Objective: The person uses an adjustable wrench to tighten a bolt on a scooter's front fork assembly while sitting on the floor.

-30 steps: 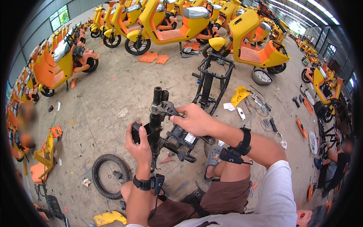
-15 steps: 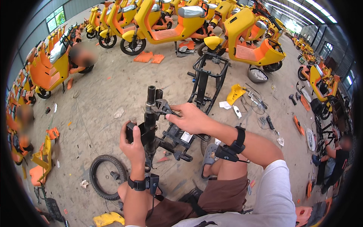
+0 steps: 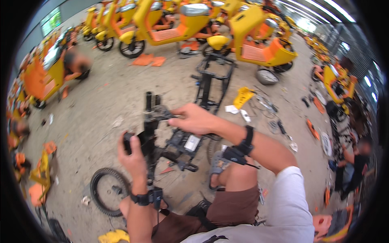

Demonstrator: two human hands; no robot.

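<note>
My left hand (image 3: 131,158) grips a black block-like part (image 3: 129,141) on the left side of an upright black steering tube (image 3: 150,125), with thumb raised along it. My right hand (image 3: 192,119) holds a dark wrench-like tool (image 3: 160,113), whose head sits on the tube's upper fittings. The tube belongs to a bare black scooter frame (image 3: 206,93) that stretches away from me over the floor, with a white-labelled part (image 3: 191,142) low on it. The picture is somewhat blurred.
A loose tire (image 3: 97,194) lies at lower left. A yellow panel (image 3: 243,97), cables (image 3: 267,105) and scattered parts lie to the right. Yellow-orange scooters (image 3: 263,52) line the back and left. A person in a black top (image 3: 352,170) sits at the far right.
My two hands, the tube and the tool have shifted leftward in the picture, and so has the background as the view moves. Both hands keep their grips.
</note>
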